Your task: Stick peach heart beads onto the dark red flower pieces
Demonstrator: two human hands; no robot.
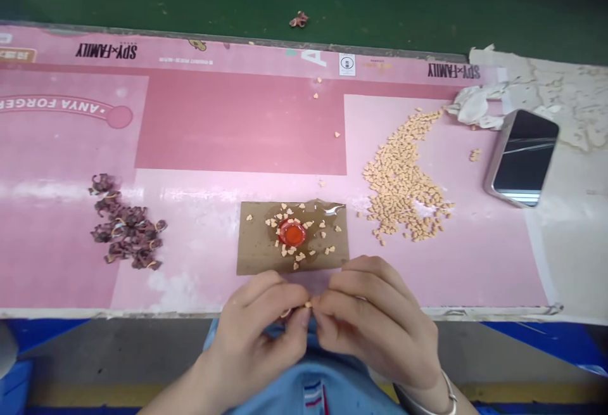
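Note:
My left hand is closed in a pinch at the table's near edge. Between its fingers shows a bit of a small dark reddish-brown piece with a yellowish band, mostly hidden. Fingertip to fingertip with it, my right hand pinches a tiny beige piece, which seems to touch the left fingertips too. Just beyond the hands lies a brown card. On it, scattered beige bits surround a small red-orange dish or blob, and its upper right looks wet and shiny.
A pile of dark reddish-brown pieces lies left on the pink mat. Many loose beige bits spread at right. Beyond them are crumpled white tissue and a phone. One brown piece rests on the green surface behind.

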